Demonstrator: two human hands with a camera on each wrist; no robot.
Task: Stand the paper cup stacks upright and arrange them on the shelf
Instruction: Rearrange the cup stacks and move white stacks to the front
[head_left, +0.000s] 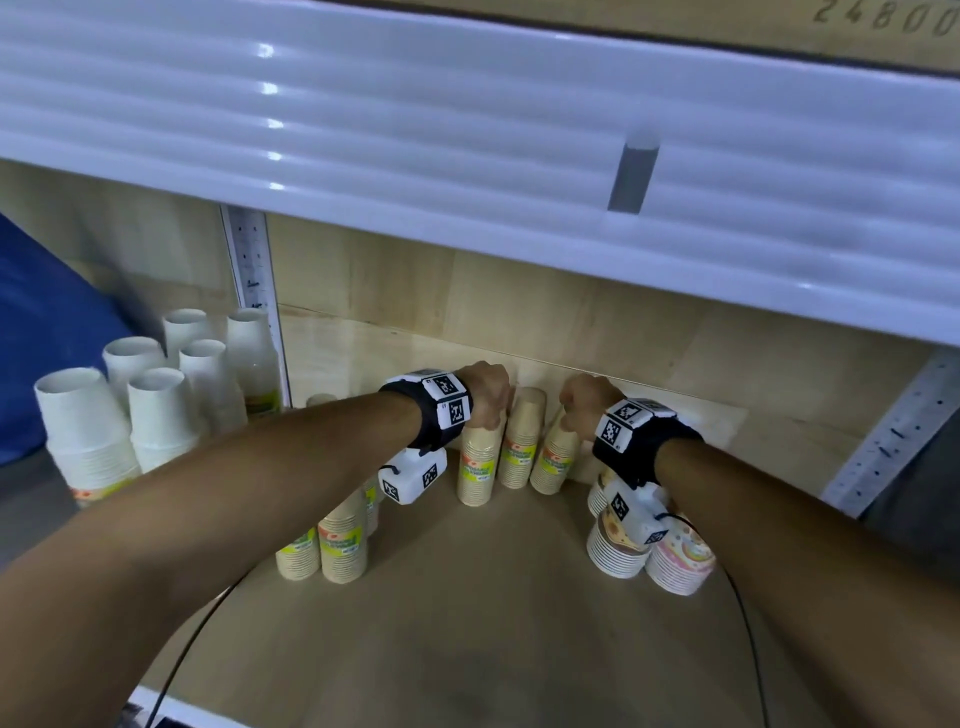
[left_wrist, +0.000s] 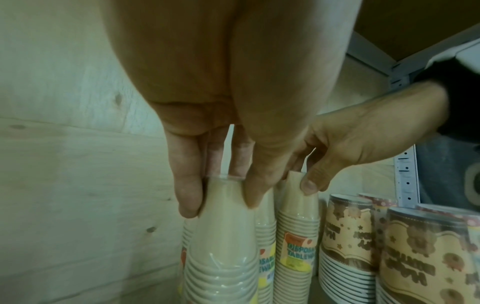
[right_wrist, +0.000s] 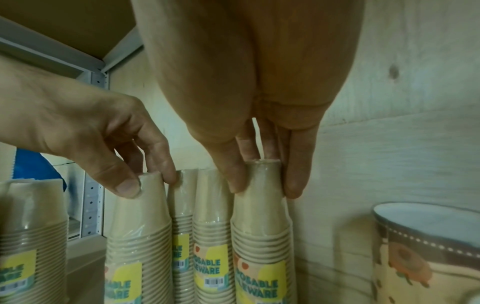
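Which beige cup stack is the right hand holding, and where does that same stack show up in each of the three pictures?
Head view: the beige cup stack stands rightmost in the back row of three, under the right hand.
Left wrist view: right of centre, its top pinched by the hand coming in from the right.
Right wrist view: centre, directly below the camera.
Shared landmark: the pale wooden back wall behind the stacks.

Head overhead; wrists close, facing cups (head_left: 523, 439)

Beige cup stacks (head_left: 477, 467) with yellow labels (right_wrist: 211, 265).
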